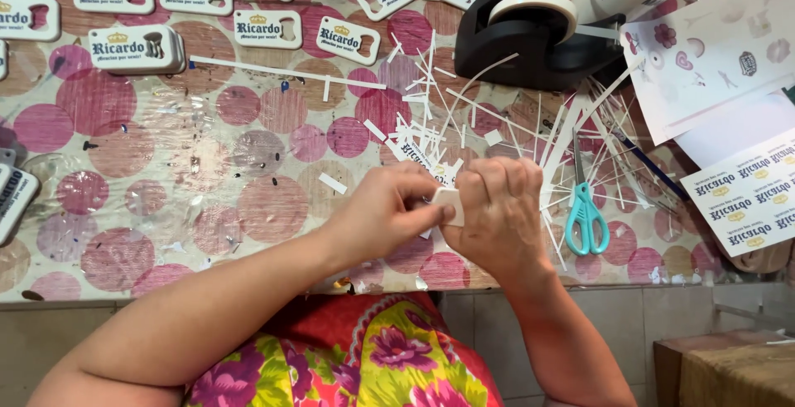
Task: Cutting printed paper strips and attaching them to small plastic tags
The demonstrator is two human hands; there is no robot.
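**Two hands pinch a small white piece over a cluttered craft table**

Head view: the left hand (389, 208) and the right hand (497, 208) meet just above the near edge of the table (166, 167), which is covered in a cloth of pink and brown circles under clear plastic. Between them sits a small white rectangular piece (448, 205), gripped from both sides: the left hand's thumb and fingers close on its left edge, the right hand's curled fingers wrap its right side. Most of the piece is hidden by the fingers.

Just behind the hands lies a heap of thin white paper strips (464, 117), spread toward the right. A pair of scissors with turquoise handles (585, 208) lies just right of the right hand, blades pointing away from the person. Farther back stands a black tape dispenser (530, 34) holding a roll of pale tape. White rectangular tags with blue lettering (124, 48) lie in rows along the far left of the table. Printed sheets (745, 192) overlap at the right edge.
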